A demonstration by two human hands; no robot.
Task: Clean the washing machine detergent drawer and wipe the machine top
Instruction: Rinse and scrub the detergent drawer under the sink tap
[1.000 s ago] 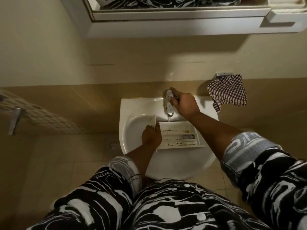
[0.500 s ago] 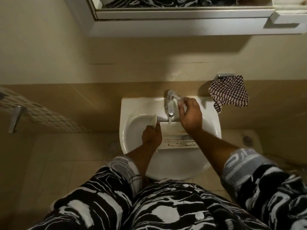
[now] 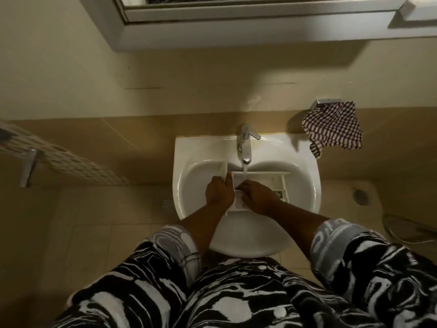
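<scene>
Right, drawer (image 3: 264,177) first: white plastic, lying across the bowl of the sink (image 3: 189,147), long side running 9 to 3 o'clock, its compartments facing up. Brown grime shows in the small compartments at its 3 o'clock end.

Left hand (image 3: 218,191): at the drawer's 9 o'clock end, fingers wrapped round the front panel, which stands up out of the bowl. Firm grasp.

Right hand (image 3: 257,197): lying over the drawer's middle, fingertips down inside a compartment and pointing towards 9 o'clock. I cannot tell whether they pinch anything or only press the plastic.

Tap (image 3: 244,145): chrome, at 12 o'clock from the drawer, lever swung towards 2 o'clock. Water (image 3: 245,168) runs from the spout in a thin stream and lands in the drawer's far compartment, just beside the right fingertips.

Further out: checked cloth (image 3: 333,129) hangs from a wall hook at 2 o'clock from the sink, well apart from both hands. Floor drain (image 3: 166,202) at 9 o'clock, near the sink's edge. Perforated shelf (image 3: 71,162) beyond it, on the wall. Cabinet (image 3: 236,31) overhead at 12 o'clock.
</scene>
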